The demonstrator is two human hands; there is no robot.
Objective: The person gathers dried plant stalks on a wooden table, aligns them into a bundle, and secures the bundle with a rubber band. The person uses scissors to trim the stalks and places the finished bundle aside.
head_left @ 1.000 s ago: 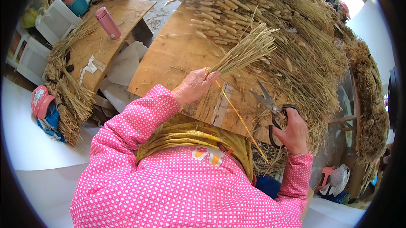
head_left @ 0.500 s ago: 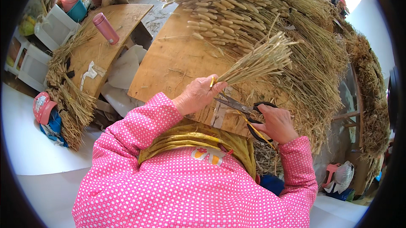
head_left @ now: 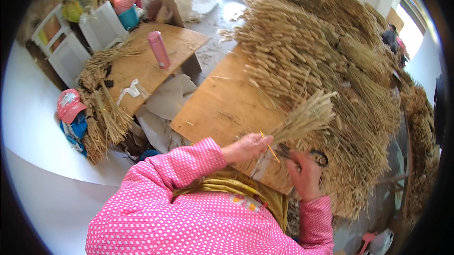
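Head view, left hand (head_left: pixel 247 147) gripped a straw bundle (head_left: pixel 302 118), right hand (head_left: pixel 305 175) just beside it held black-handled scissors (head_left: pixel 302 153) at the stems.

Dry, rough straw bundle (head_left: pixel 305 118); matt plywood board (head_left: pixel 222 108); scissors (head_left: pixel 302 153) (probably metal).

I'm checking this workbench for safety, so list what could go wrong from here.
1. The scissors in the right hand sit close to the left hand, which grips the small straw bundle; a slip could nick a finger.
2. The big straw pile crowds the wooden board, so stalks could catch the blades.
3. The pink bottle stands upright on the side table and could be toppled.
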